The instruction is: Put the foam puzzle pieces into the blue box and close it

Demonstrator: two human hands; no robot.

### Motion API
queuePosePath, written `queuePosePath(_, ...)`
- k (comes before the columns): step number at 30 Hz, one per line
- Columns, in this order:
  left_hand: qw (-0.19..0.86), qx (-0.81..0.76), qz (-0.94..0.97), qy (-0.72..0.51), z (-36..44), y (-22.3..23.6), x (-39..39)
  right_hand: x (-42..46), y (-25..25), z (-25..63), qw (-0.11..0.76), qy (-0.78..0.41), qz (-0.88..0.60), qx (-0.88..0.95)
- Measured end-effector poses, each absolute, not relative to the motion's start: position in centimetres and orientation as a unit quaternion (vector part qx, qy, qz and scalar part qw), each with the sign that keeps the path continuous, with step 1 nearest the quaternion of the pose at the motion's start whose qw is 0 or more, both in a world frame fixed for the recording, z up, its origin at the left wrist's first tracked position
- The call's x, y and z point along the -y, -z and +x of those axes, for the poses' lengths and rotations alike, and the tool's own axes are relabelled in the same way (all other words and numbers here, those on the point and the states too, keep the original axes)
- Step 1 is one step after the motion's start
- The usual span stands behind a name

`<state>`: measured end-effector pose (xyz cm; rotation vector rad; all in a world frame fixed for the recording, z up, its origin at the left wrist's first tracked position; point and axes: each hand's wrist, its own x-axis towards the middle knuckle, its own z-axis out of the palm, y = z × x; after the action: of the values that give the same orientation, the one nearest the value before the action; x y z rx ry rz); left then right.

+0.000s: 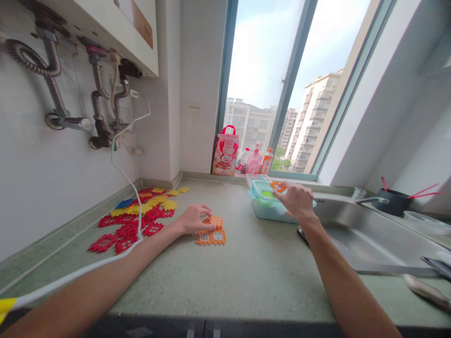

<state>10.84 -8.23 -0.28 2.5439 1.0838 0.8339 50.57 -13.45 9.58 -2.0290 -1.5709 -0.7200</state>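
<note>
A speckled grey-green stone counter [253, 267] runs from the near edge to a tall window [282, 80] at the far side, with a steel sink [369, 234] set in on the right. Near the middle, the left hand [193, 218] rests curled, fingers pressed on a small orange stack of square plastic lattice tiles [211, 232] lying flat on the counter, apparently to steady it; its long side runs left to right. Left of it, loose red, yellow and blue lattice tiles [139, 218] are spread flat toward the wall, under a white cable [123, 173]. Farther right, the right hand [298, 199] pinches a single orange lattice tile [277, 186] between its fingertips, tilted, above a pale blue translucent plastic box [269, 206] holding a green piece. At the window sill stand a red-and-white bag [225, 152] and pink bottles [254, 162].
</note>
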Motion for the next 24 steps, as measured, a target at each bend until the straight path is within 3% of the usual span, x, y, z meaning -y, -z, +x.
queuePosePath(8, 0.126, -0.370, 0.871, -0.296, 10.8, 0.3, 8.3, 13.7, -10.4, 52.6, 0.112, 0.064, -0.833, 0.538)
queuePosePath(14, 0.115, -0.370, 0.868, -0.311, 10.9, 0.1, 8.4, 13.8, -10.2, 52.4, 0.149, 0.128, -0.813, 0.548)
queuePosePath(19, 0.096, -0.356, 0.866, -0.339, 10.8, -0.2, 8.6, 13.6, -9.0, 48.5, 0.301, 0.300, -0.596, 0.681)
queuePosePath(21, 0.084, -0.341, 0.868, -0.350, 10.7, -0.4, 8.7, 13.8, -7.9, 45.6, 0.318, 0.260, -0.476, 0.778)
queuePosePath(24, 0.072, -0.304, 0.875, -0.371, 10.8, -0.5, 8.9, 14.4, -5.7, 41.2, 0.271, 0.147, -0.342, 0.888)
